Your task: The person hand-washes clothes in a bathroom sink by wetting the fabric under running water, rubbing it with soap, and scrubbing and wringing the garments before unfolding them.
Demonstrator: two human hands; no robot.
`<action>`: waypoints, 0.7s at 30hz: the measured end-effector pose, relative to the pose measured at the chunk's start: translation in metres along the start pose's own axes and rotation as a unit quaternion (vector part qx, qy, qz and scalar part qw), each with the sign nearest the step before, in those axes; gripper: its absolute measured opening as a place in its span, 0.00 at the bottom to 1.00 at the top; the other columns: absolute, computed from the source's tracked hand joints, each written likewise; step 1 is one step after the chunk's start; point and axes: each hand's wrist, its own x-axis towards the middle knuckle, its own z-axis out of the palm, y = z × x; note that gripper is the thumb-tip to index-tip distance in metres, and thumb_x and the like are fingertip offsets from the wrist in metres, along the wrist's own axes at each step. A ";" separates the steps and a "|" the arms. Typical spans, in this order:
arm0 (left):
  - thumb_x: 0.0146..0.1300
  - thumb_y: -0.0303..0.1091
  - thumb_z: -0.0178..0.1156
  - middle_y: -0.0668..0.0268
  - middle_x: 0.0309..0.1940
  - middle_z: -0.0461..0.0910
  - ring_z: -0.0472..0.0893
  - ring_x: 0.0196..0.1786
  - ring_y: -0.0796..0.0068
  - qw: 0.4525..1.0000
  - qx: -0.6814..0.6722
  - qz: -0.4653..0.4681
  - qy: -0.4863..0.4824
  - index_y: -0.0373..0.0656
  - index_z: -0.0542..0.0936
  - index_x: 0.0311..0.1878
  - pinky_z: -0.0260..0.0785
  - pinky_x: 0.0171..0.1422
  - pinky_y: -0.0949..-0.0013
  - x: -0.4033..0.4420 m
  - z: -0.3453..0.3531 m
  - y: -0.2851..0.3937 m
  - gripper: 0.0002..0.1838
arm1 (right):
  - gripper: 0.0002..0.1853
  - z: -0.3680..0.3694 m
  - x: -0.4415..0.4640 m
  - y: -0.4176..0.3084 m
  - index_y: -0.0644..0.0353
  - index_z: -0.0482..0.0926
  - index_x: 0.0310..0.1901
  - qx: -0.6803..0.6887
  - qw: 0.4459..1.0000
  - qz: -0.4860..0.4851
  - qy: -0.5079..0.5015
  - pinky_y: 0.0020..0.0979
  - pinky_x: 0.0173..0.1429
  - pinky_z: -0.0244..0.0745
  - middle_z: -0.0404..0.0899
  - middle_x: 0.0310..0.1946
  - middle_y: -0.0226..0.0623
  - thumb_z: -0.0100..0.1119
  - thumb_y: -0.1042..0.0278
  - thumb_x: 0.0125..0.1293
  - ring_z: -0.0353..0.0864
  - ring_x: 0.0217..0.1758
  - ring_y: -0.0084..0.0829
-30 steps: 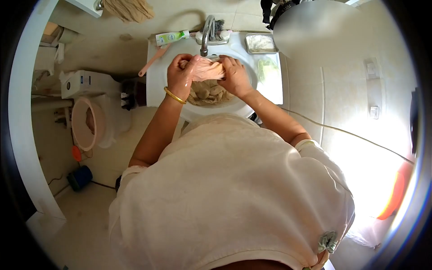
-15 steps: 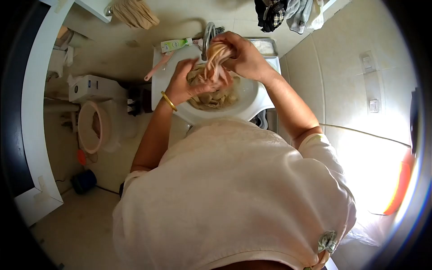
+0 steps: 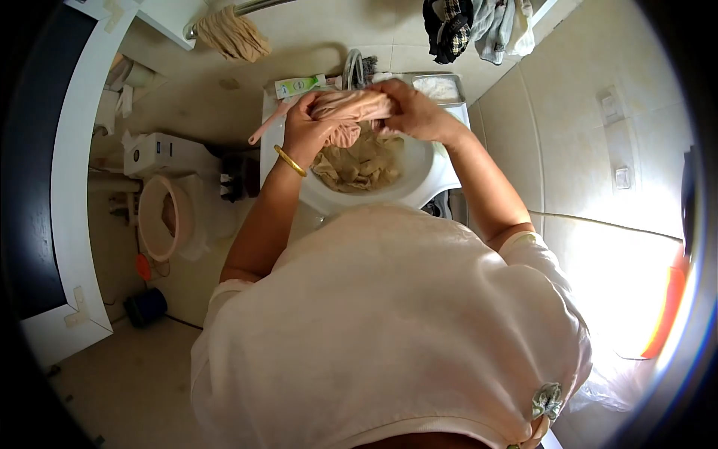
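A pink piece of cloth (image 3: 348,106) is stretched sideways between my two hands, above the white washbasin (image 3: 428,170). My left hand (image 3: 305,133), with a gold bangle at the wrist, grips the cloth's left end, and a fold hangs down beside it. The right end is bunched in my right hand (image 3: 413,112), whose fingers curl round it. Beneath, a heap of wet beige cloth (image 3: 359,166) lies in the basin. Behind the cloth rises the curved metal tap (image 3: 353,67).
On the basin's back edge lie a green-and-white tube (image 3: 298,86) and a pink-handled brush (image 3: 271,122). A metal tray (image 3: 439,88) sits at its right corner. A pink tub (image 3: 158,217) stands at left. Beige cloth (image 3: 232,34) and dark garments (image 3: 447,28) hang above.
The pink cloth went from an upright bunch to a sideways stretch between my hands. My left hand rose a little, and my right hand moved down and slightly right.
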 end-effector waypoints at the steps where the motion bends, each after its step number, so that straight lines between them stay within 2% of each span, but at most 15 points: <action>1: 0.44 0.16 0.58 0.64 0.41 0.75 0.75 0.43 0.77 0.999 -0.016 -0.027 -0.010 0.36 0.72 0.45 0.69 0.48 0.73 0.000 0.001 0.000 0.21 | 0.39 0.003 0.003 0.007 0.62 0.55 0.64 -0.079 0.996 -0.033 -0.039 0.30 0.58 0.68 0.66 0.54 0.43 0.62 0.79 0.50 0.69 0.57 0.33; 3: 0.44 0.16 0.57 0.64 0.42 0.74 0.75 0.44 0.77 0.997 -0.060 -0.046 -0.006 0.36 0.71 0.47 0.69 0.48 0.73 0.002 0.005 -0.001 0.22 | 0.45 0.014 0.001 0.017 0.60 0.48 0.67 -0.147 0.984 -0.089 0.039 0.31 0.61 0.65 0.62 0.58 0.43 0.65 0.75 0.49 0.65 0.60 0.34; 4: 0.44 0.15 0.56 0.64 0.42 0.73 0.74 0.44 0.77 0.995 -0.082 -0.056 -0.004 0.37 0.71 0.48 0.69 0.49 0.73 0.002 0.009 -0.002 0.23 | 0.50 0.019 0.001 0.011 0.59 0.42 0.68 -0.093 0.988 -0.116 0.048 0.31 0.63 0.62 0.59 0.60 0.43 0.67 0.71 0.49 0.62 0.62 0.33; 5: 0.45 0.15 0.52 0.64 0.43 0.71 0.74 0.45 0.76 0.993 -0.111 -0.016 -0.033 0.38 0.66 0.54 0.68 0.49 0.73 0.003 0.018 0.006 0.27 | 0.54 0.023 0.002 0.004 0.57 0.37 0.69 -0.040 0.987 -0.145 0.053 0.31 0.65 0.59 0.57 0.63 0.42 0.70 0.68 0.48 0.59 0.64 0.32; 6: 0.46 0.16 0.51 0.64 0.44 0.71 0.73 0.45 0.75 0.988 -0.147 -0.020 -0.030 0.38 0.65 0.55 0.68 0.49 0.73 0.003 0.024 0.007 0.28 | 0.51 0.033 0.009 0.010 0.59 0.41 0.69 0.108 0.975 -0.195 0.012 0.27 0.61 0.63 0.61 0.60 0.41 0.69 0.66 0.50 0.63 0.61 0.29; 8: 0.46 0.18 0.49 0.64 0.45 0.69 0.73 0.45 0.75 0.975 -0.219 -0.025 -0.022 0.39 0.62 0.58 0.68 0.49 0.73 0.005 0.030 0.009 0.30 | 0.42 0.041 0.013 0.004 0.65 0.50 0.65 0.150 0.974 -0.162 0.051 0.26 0.55 0.67 0.70 0.49 0.44 0.66 0.66 0.53 0.70 0.52 0.29; 9: 0.47 0.21 0.49 0.62 0.49 0.67 0.71 0.50 0.72 0.972 -0.226 -0.035 -0.058 0.40 0.56 0.63 0.67 0.52 0.72 0.008 0.022 0.005 0.35 | 0.38 0.044 0.016 0.005 0.67 0.55 0.62 0.160 0.971 -0.161 0.079 0.25 0.52 0.69 0.74 0.44 0.44 0.65 0.67 0.54 0.73 0.48 0.29; 11: 0.50 0.25 0.54 0.60 0.52 0.66 0.69 0.54 0.71 0.961 -0.271 -0.040 -0.040 0.39 0.52 0.65 0.65 0.56 0.70 0.008 0.024 0.006 0.37 | 0.29 0.048 0.033 0.024 0.69 0.62 0.57 0.138 0.951 -0.222 0.166 0.22 0.46 0.72 0.77 0.39 0.39 0.62 0.69 0.56 0.76 0.42 0.25; 12: 0.51 0.28 0.56 0.59 0.53 0.65 0.68 0.56 0.70 0.955 -0.293 -0.044 -0.031 0.39 0.50 0.66 0.64 0.58 0.69 0.008 0.025 0.006 0.39 | 0.25 0.047 0.036 0.027 0.69 0.64 0.55 0.224 0.942 -0.179 0.176 0.23 0.47 0.71 0.76 0.40 0.38 0.61 0.70 0.57 0.75 0.43 0.25; 13: 0.53 0.38 0.63 0.58 0.56 0.64 0.63 0.61 0.68 0.992 -0.129 -0.006 -0.012 0.38 0.46 0.68 0.60 0.62 0.66 0.012 0.021 -0.011 0.46 | 0.22 0.045 0.037 0.026 0.68 0.66 0.52 0.308 0.924 -0.135 0.183 0.23 0.49 0.71 0.76 0.41 0.38 0.60 0.70 0.58 0.75 0.44 0.25; 14: 0.50 0.46 0.67 0.60 0.57 0.64 0.64 0.60 0.69 0.996 -0.003 0.088 -0.029 0.37 0.46 0.67 0.59 0.63 0.66 0.007 0.018 -0.016 0.51 | 0.18 0.043 0.038 0.022 0.68 0.68 0.50 0.388 0.897 -0.089 0.189 0.24 0.50 0.71 0.76 0.42 0.37 0.59 0.71 0.59 0.75 0.45 0.25; 15: 0.48 0.46 0.69 0.61 0.56 0.64 0.65 0.59 0.71 0.994 -0.056 0.060 -0.071 0.37 0.46 0.67 0.59 0.63 0.67 0.003 0.020 -0.019 0.51 | 0.18 0.042 0.036 0.014 0.68 0.68 0.49 0.455 0.867 -0.066 0.193 0.24 0.47 0.72 0.75 0.41 0.37 0.58 0.70 0.60 0.75 0.44 0.25; 16: 0.47 0.45 0.70 0.63 0.56 0.64 0.66 0.58 0.72 0.987 -0.110 0.032 -0.113 0.37 0.47 0.67 0.59 0.63 0.68 0.001 0.025 -0.018 0.52 | 0.19 0.046 0.036 0.012 0.67 0.67 0.49 0.451 0.867 -0.061 0.202 0.24 0.48 0.72 0.75 0.42 0.37 0.58 0.70 0.60 0.75 0.44 0.26; 19: 0.45 0.38 0.71 0.67 0.51 0.66 0.68 0.54 0.75 0.978 -0.171 -0.002 -0.117 0.40 0.54 0.63 0.63 0.59 0.72 -0.001 0.025 -0.045 0.45 | 0.21 0.061 0.047 0.020 0.68 0.65 0.49 0.419 0.878 -0.040 0.229 0.25 0.49 0.71 0.76 0.40 0.39 0.60 0.70 0.56 0.75 0.44 0.26; 21: 0.45 0.40 0.71 0.70 0.37 0.70 0.69 0.36 0.80 0.976 -0.182 -0.030 -0.113 0.41 0.64 0.52 0.62 0.37 0.75 -0.004 0.029 -0.046 0.34 | 0.28 0.070 0.050 0.029 0.68 0.64 0.52 0.327 0.909 -0.029 0.258 0.27 0.52 0.68 0.73 0.45 0.41 0.62 0.62 0.55 0.73 0.49 0.29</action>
